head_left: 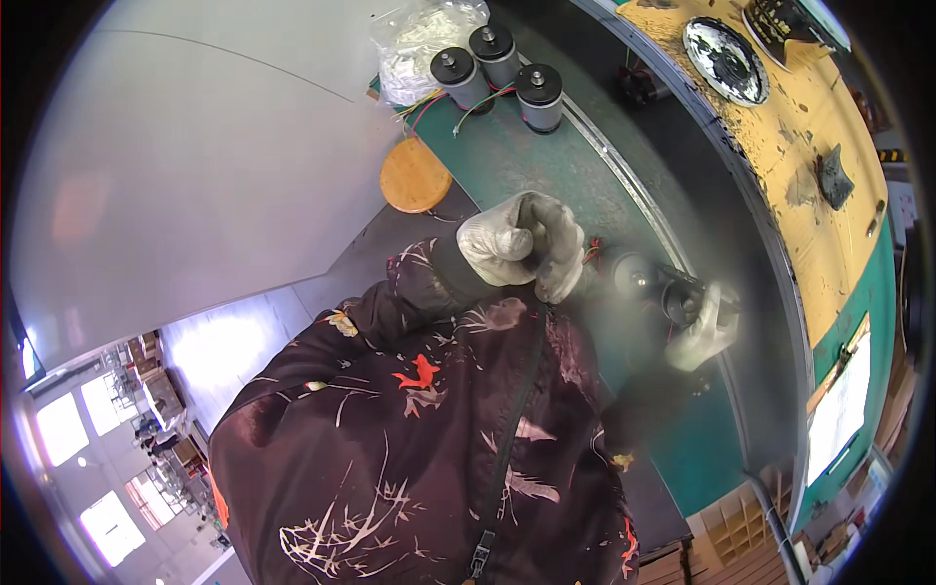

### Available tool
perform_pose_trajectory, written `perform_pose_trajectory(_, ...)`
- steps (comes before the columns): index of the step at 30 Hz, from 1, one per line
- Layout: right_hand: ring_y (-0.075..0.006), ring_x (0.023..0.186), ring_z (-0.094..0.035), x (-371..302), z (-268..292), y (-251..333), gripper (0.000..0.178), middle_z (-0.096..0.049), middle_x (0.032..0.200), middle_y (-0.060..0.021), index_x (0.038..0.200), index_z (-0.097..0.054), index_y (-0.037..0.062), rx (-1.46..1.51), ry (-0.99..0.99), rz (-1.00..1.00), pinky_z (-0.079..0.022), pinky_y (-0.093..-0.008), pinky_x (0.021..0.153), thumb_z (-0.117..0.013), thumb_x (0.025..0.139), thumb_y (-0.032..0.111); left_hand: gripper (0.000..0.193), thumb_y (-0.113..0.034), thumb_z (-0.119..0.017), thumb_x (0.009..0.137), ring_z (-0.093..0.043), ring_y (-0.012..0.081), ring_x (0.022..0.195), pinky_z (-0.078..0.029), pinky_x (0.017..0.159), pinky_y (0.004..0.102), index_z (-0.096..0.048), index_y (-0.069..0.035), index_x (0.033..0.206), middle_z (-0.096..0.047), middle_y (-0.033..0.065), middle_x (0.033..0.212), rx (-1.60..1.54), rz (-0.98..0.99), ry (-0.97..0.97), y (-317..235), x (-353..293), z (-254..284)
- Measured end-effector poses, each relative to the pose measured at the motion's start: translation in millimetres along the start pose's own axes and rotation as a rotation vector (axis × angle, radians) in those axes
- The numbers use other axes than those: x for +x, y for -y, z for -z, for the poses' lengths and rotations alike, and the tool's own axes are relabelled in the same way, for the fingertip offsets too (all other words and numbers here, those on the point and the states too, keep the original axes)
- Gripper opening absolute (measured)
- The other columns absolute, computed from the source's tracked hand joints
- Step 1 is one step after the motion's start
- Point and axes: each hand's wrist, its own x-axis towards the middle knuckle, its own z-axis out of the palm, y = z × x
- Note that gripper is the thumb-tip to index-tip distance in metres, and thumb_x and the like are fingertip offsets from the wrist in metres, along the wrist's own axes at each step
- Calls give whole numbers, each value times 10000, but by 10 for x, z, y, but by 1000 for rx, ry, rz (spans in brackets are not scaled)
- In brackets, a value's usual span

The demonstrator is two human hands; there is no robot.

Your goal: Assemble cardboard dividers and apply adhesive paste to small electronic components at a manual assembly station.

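1. Dark floral jacket point(419, 419) lies closest to the lens; its lower part is cut off by the picture's bottom edge.
2. Far left, a room with bright windows point(63, 429) is bent by the fisheye rim, its clutter too small to make out.
3. Above it spreads a large pale panel point(214, 156), running out past the dark rim.
4. Next comes a round wooden stool seat point(415, 175), its legs mostly hidden.
5. At the top, a clear plastic bag point(414, 44) with white contents stands behind three grey-and-black motors point(541, 109) upright on the green bench point(492, 161); coloured wires trail from them.
6. The left hand point(517, 242), in a whitish glove, comes from a bent forearm across the jacket's front. Its fingers curl down toward the thumb; what they enclose, if anything, I cannot tell.
7. To its right, another motor point(629, 273) sits on the bench, blurred by haze, red wires beside it.
8. The right hand point(707, 336), also gloved, reaches up from a blurred sleeve. Its fingers bend against a dark round part point(680, 300) just beside that motor; whether they pinch it, I cannot tell.
9. Far right, a yellowish shelf point(795, 127) bears a smeared lid point(726, 60) and a cut-off dark container point(780, 29).
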Motion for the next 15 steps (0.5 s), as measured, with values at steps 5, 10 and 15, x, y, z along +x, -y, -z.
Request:
perform_pose_trajectory(5,-38,596,-465,-22,-21,-20,157,-558,707,11,923,-634,11,11,7,-51,-343,-200,536,-637,928,168,398,-343,-736,855,-584,255,619,-453,587,380,-638,28,959,-606,124,719,8,-9,54,17,12,-42)
perform_pose_trajectory(10,-40,584,-464,2,-10,-22,171,-559,698,10,920,-635,11,7,13,-3,-344,-196,532,-646,923,181,408,-343,-751,838,-592,261,613,-455,574,388,-648,37,946,-607,121,713,14,4,38,35,13,-55)
perform_pose_trajectory(15,-53,559,-497,32,13,-60,152,-566,694,6,936,-626,2,15,26,-10,-354,-190,517,-652,931,151,414,-356,-759,826,-605,252,624,-454,570,366,-656,28,944,-641,148,755,152,45,-52,23,-54,70)
